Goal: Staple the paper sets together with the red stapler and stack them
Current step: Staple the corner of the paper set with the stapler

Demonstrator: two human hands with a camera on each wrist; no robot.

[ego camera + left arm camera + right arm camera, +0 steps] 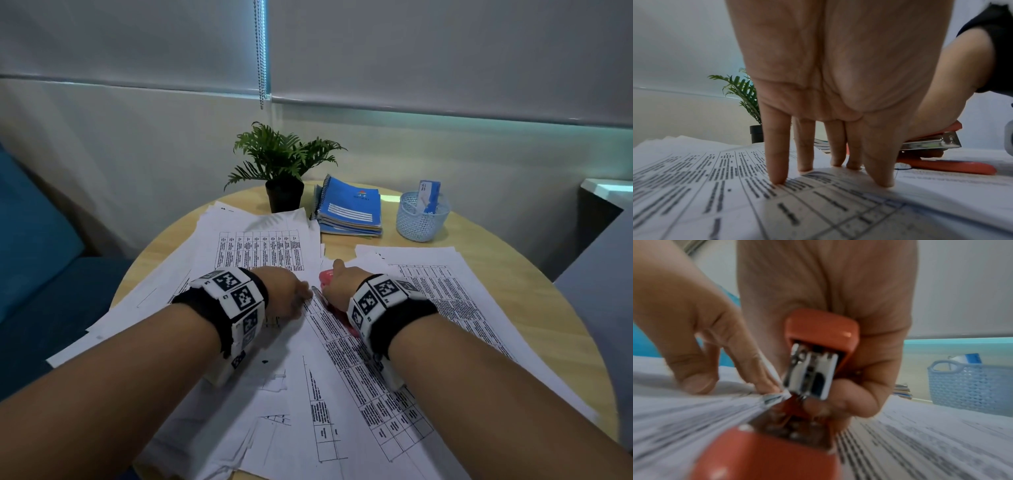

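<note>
Printed paper sheets cover the round wooden table [568, 318]. A tilted paper set [346, 373] lies in the middle. My left hand [287, 291] presses straight fingers [777, 162] down on its top corner [818, 203]. Beside it, my right hand [344, 284] grips the red stapler [326, 276], with the palm on its top arm [818, 327]. The stapler's metal head [809, 374] sits over the corner of the paper set [772, 398], and its red base [766, 454] lies under the sheets. The stapler [941, 165] shows at the right of the left wrist view.
More paper piles lie at the left [260, 246] and the right [462, 294]. At the table's back stand a potted plant [284, 195], blue spiral notebooks [349, 209] and a light-blue basket [421, 219]. A blue sofa [34, 240] stands at the left.
</note>
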